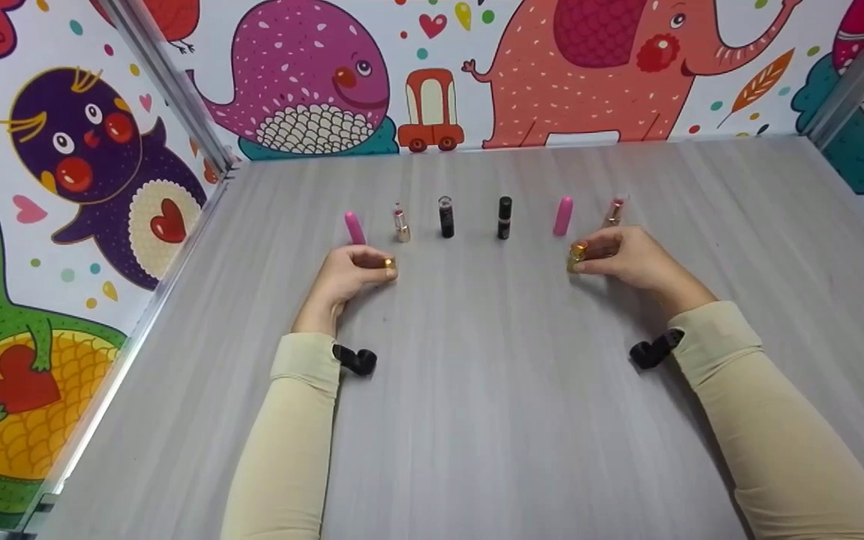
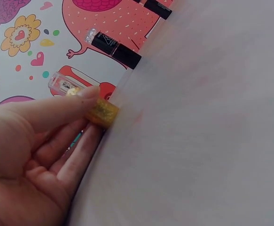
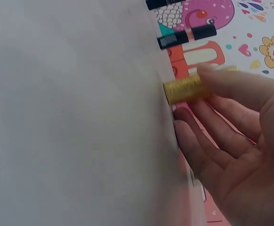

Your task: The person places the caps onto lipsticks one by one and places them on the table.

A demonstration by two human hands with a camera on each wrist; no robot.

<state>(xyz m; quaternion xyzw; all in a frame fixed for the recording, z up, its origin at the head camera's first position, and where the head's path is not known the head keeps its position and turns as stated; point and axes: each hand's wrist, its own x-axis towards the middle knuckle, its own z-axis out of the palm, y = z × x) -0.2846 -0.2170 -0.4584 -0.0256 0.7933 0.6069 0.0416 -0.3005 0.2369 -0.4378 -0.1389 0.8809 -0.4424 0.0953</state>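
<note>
My left hand (image 1: 346,277) pinches a small gold lipstick tube (image 2: 105,113) between thumb and fingers, its lower end at or close to the table. On the other side, my right hand (image 1: 642,259) pinches a similar gold lipstick tube (image 3: 183,89), held upright near the tabletop. Behind the left hand stand a pink tube (image 1: 355,227), partly hidden, and a lipstick with a clear cap (image 1: 401,225). A second pink tube (image 1: 563,216) and another clear-capped lipstick (image 1: 615,208) stand behind the right hand, which covers the latter's base.
Between the hands, farther back, stand a black lipstick with a clear top (image 1: 446,217) and a black tube (image 1: 504,217). The grey wood-grain table (image 1: 507,390) ends at printed cartoon panels behind and at the sides. Metal posts (image 1: 169,82) rise at the back corners.
</note>
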